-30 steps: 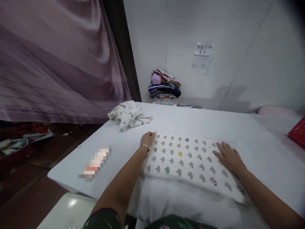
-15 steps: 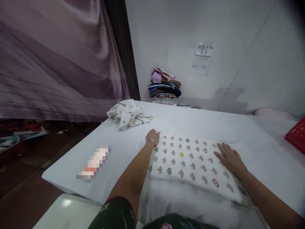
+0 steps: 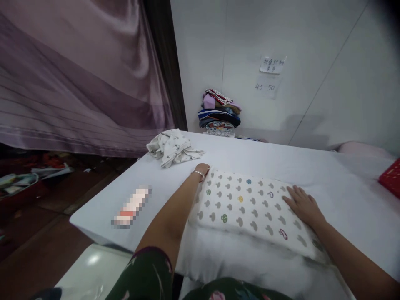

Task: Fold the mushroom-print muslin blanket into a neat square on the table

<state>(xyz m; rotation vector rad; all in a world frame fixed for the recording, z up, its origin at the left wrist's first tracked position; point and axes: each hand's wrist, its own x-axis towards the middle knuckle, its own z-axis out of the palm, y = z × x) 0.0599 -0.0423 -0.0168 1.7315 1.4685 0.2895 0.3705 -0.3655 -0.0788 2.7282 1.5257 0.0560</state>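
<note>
A white cloth [image 3: 250, 204] printed with grey mushrooms and a few coloured ones lies spread in front of me, its near part hanging toward my lap. At its far left corner, my left hand [image 3: 202, 169], with a bracelet on the wrist, has its fingers curled closed over the cloth's edge; the fingertips are hidden. My right hand [image 3: 304, 205] rests flat on the right side of the same cloth, fingers stretched out. Left of it, a crumpled white cloth with small dark prints [image 3: 175, 148] sits apart near the table's far left edge.
The white-covered table [image 3: 265, 156] reaches back to a wall with paper notes [image 3: 272, 65]. A stack of folded fabrics [image 3: 220, 110] stands behind its far edge. On the table's left lies a blurred-out oblong item [image 3: 133, 207]. A red item [image 3: 390, 179] is at far right; a curtain [image 3: 93, 83] hangs left.
The view has shifted slightly. My left hand has moved a little forward at the cloth's far left corner, while my right hand stays flat on the cloth.
</note>
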